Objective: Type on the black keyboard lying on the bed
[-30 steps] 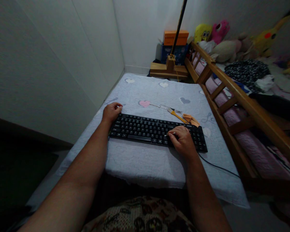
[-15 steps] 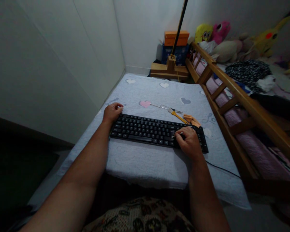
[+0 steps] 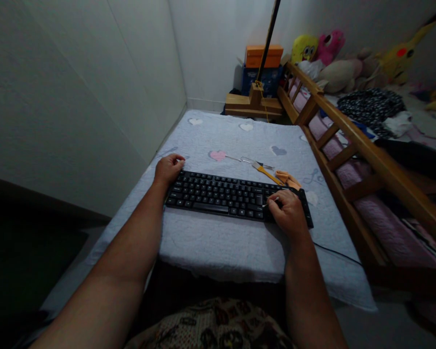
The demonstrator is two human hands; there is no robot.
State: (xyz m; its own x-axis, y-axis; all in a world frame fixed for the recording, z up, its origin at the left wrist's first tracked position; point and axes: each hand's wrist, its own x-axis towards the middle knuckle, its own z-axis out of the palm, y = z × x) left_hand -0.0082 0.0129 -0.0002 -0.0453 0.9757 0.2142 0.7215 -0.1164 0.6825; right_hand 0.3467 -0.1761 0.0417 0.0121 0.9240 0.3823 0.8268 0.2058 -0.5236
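A black keyboard [image 3: 218, 194] lies across the cloth-covered table, its cable leaving at the right. My left hand [image 3: 169, 168] is closed at the keyboard's far left corner, its fingers curled at the edge; the contact beneath it is partly hidden. Over the number pad, my right hand [image 3: 285, 206] is closed in a pinch on a thin stick with a white tip, which looks like a cotton swab [image 3: 265, 205]. The tip is down near the keys left of the number pad. Behind the keyboard lie a yellow-handled brush [image 3: 267, 173] and an orange cloth [image 3: 288, 179].
Thin metal tools [image 3: 247, 160] lie behind the brush on the pale blue tablecloth [image 3: 218, 242]. A wooden bed rail [image 3: 352, 140] runs along the right side, and a white wall panel [image 3: 94, 87] stands at the left. A wooden stand [image 3: 254, 103] with a pole is beyond the table.
My right hand has shifted slightly to the right over the keys with the cotton swab. My left hand and the keyboard stay in place.
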